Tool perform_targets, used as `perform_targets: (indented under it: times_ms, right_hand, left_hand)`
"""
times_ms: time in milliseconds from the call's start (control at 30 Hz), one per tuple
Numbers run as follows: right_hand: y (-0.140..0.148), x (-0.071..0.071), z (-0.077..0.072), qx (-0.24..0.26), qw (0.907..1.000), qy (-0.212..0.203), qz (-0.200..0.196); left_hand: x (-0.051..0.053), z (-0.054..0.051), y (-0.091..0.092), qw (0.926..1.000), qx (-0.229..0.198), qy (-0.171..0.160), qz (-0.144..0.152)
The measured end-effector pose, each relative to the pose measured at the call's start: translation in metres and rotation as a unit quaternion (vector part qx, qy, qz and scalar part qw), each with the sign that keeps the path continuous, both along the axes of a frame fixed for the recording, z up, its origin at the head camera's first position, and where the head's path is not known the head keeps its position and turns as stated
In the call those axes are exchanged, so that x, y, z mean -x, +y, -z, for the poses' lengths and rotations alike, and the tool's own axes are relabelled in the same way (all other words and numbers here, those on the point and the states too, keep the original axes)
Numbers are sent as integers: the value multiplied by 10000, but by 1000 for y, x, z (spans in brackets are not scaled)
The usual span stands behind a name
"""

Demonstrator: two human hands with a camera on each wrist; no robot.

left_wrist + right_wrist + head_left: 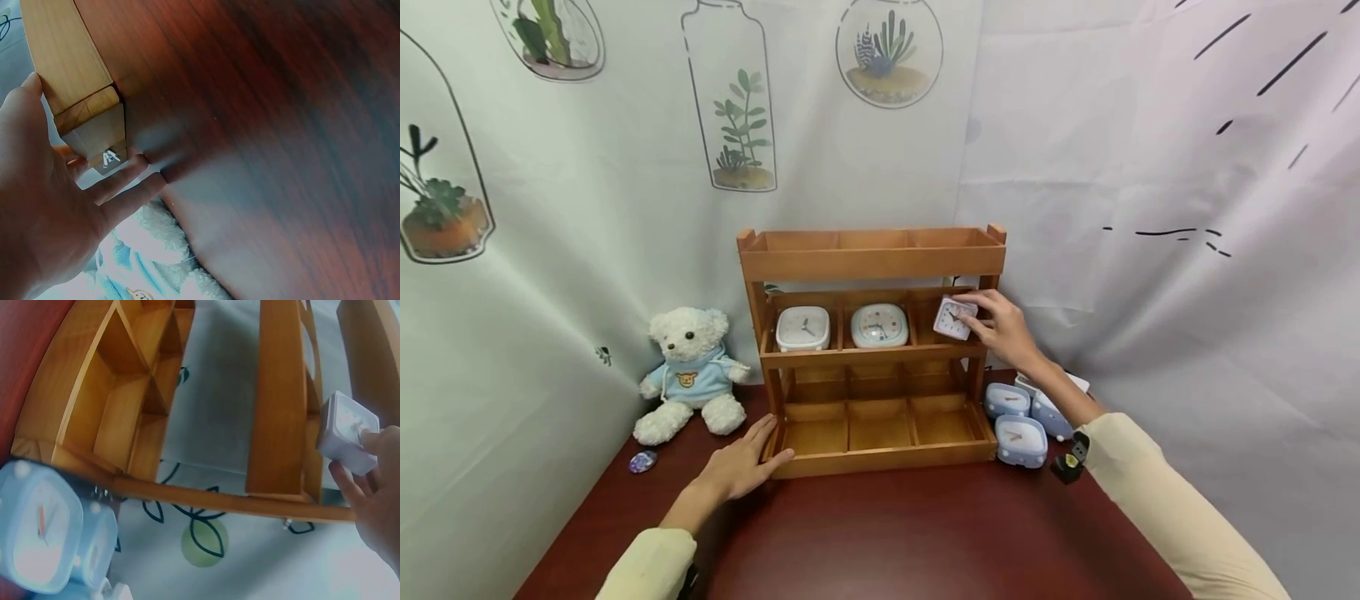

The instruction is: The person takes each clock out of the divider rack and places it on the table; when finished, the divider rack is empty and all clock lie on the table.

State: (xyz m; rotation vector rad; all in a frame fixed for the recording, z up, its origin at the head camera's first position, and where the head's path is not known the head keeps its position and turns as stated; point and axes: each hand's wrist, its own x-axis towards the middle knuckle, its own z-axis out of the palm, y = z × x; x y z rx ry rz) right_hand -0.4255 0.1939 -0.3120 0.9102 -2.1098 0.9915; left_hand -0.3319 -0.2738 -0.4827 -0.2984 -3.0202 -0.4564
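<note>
My right hand [1006,330] pinches a small square alarm clock [953,318], pale lilac with a white face, at the right compartment of the middle tier of a wooden shelf [880,265]. In the right wrist view the clock [347,432] sits tilted between thumb and fingers. Two rounded alarm clocks stand in that tier: a white one [803,328] on the left and a pale blue-rimmed one [879,325] in the middle. My left hand [736,463] touches the shelf's lower left corner, fingers spread; in the left wrist view the hand [62,206] lies around that wooden end [94,128].
Several blue alarm clocks [1021,442] with white dots stand right of the shelf. A white teddy bear [694,377] in a blue hoodie sits at the left, near a small shiny oval object [642,462]. A small black item [1066,468] lies at the right on the dark red table [880,525].
</note>
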Motion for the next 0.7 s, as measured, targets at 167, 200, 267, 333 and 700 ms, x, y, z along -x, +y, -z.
perform_targets:
  times_ms: [167, 200, 267, 333, 700]
  right_hand:
    - [13, -17, -6, -61, 9999, -124, -2]
    - [17, -20, -6, -95, 9999, -144, 8]
    - [25, -27, -5, -155, 9997, -188, -42]
    - [36, -34, -3, -224, 9996, -177, -1]
    - [113, -71, 26, -472, 9953, 17, 841]
  left_hand:
    - [0, 0, -2, 10000, 8, -11, 15]
    - [0, -1, -2, 10000, 16, -28, 21]
    - [0, 0, -2, 10000, 27, -53, 25]
    - [-1, 1, -3, 10000, 48, -47, 24]
    - [2, -1, -3, 9999, 60, 20, 120]
